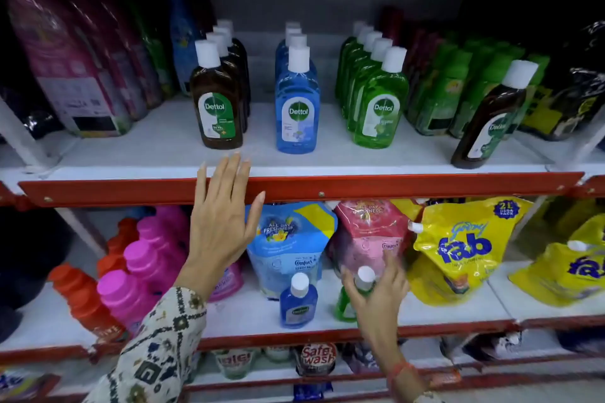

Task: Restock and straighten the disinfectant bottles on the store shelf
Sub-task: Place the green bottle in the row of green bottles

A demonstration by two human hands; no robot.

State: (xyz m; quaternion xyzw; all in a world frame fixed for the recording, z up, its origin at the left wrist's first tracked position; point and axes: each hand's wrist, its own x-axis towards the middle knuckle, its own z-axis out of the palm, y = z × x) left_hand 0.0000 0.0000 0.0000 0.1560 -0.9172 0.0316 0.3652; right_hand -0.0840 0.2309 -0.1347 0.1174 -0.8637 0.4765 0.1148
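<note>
On the upper shelf (163,144) stand three rows of white-capped disinfectant bottles: brown (217,98), blue (297,101) and green (378,98). A lone brown bottle (491,121) stands apart at the right, near the shelf's front edge. On the lower shelf (248,314) a small blue bottle (298,303) stands upright. Beside it is a small green bottle (346,301), and my right hand (379,294) is wrapped around it below its white cap. My left hand (221,219) is open with fingers spread, held flat in front of the red shelf edge (360,186), just below the brown row.
Tall pink refill packs (65,56) fill the upper left and green packs (458,88) the upper right. The lower shelf holds pink bottles (144,271), orange bottles (82,298), a blue pouch (288,239), a pink pouch (370,232) and yellow pouches (465,249).
</note>
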